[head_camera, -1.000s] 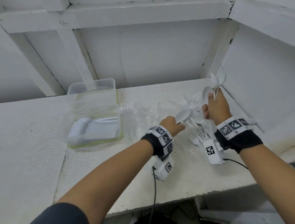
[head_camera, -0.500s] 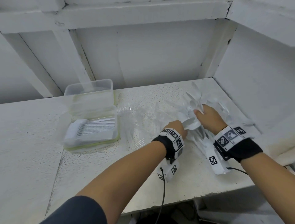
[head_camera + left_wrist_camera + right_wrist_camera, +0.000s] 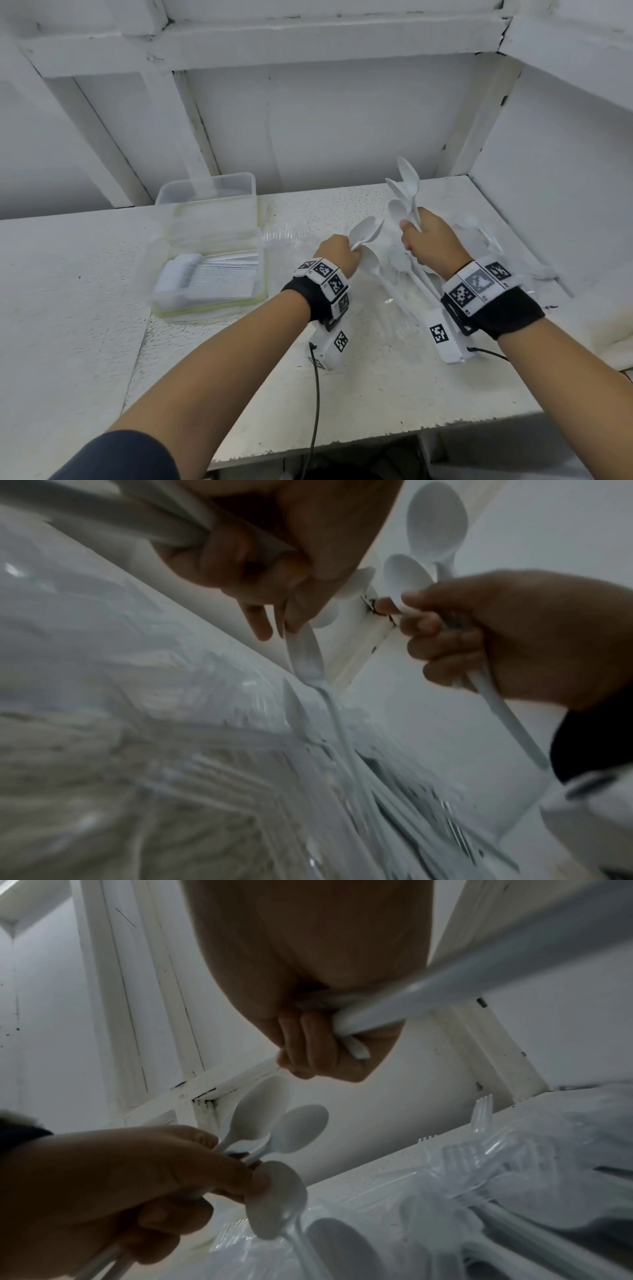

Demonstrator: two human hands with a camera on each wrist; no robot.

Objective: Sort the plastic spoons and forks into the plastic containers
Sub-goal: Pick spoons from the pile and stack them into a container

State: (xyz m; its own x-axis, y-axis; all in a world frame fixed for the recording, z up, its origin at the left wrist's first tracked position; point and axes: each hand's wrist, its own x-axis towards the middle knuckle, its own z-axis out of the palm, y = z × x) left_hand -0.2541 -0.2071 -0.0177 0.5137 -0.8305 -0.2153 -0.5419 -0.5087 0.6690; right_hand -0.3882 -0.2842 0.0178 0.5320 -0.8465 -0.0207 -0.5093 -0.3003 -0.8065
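My left hand (image 3: 342, 251) grips a few white plastic spoons (image 3: 366, 229) by their handles, bowls pointing up and right. My right hand (image 3: 416, 236) holds a bunch of white spoons (image 3: 407, 186) upright, bowls fanned above the fist. Between and under the hands lies a loose pile of white spoons (image 3: 399, 274). In the left wrist view the left hand's fingers (image 3: 240, 561) curl round the handles, and one spoon (image 3: 306, 656) hangs from the fingertips. The right wrist view shows the right hand (image 3: 318, 1047) closed on handles. A clear plastic container (image 3: 209, 192) stands at the left.
A row of stacked white cutlery (image 3: 205, 277) lies in the container's front part. Clear plastic forks (image 3: 287, 234) on crinkled wrap lie between the container and the pile, seen also as forks (image 3: 479, 1118). White walls enclose the back and right. The table's front edge (image 3: 376, 442) is near.
Half a second ago both hands were down in the spoon pile. Both have now come up, each holding spoons; the right hand's bunch stands higher.
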